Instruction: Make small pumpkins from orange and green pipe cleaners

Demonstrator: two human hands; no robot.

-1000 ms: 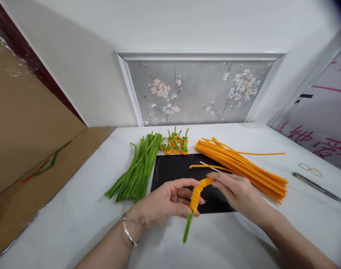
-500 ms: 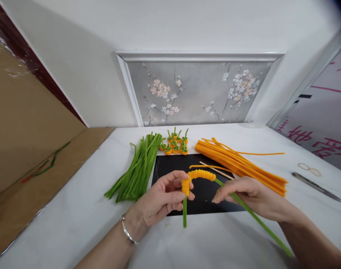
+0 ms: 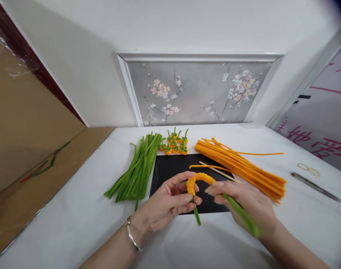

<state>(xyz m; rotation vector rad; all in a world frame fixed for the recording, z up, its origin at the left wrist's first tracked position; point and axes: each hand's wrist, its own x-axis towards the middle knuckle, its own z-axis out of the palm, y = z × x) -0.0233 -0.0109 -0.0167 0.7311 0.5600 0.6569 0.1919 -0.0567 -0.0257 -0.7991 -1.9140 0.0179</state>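
An orange pipe-cleaner coil (image 3: 204, 178), bent into an arch, is threaded on a green pipe cleaner (image 3: 197, 216). My left hand (image 3: 170, 200) pinches the coil's left leg between thumb and fingers, and a short green end sticks out below. At the coil's right end, my right hand (image 3: 243, 200) has its fingers closed round the green pipe cleaner, whose long end runs blurred past the palm toward me. Where the right fingertips meet the coil is partly hidden. Beneath both hands lies a black mat (image 3: 170, 168).
Left of the mat lies a bundle of green pipe cleaners (image 3: 139, 168); orange ones (image 3: 240, 168) lie to the right. Several small orange-and-green pieces (image 3: 175, 144) stand behind. A thin wooden stick (image 3: 219, 172), tweezers (image 3: 316, 186) and two rings (image 3: 308, 169) are on the table.
My right hand has moved left and closed at the coil's right end. The coil has shifted slightly right and down with my left hand, and its lower green end now slants.
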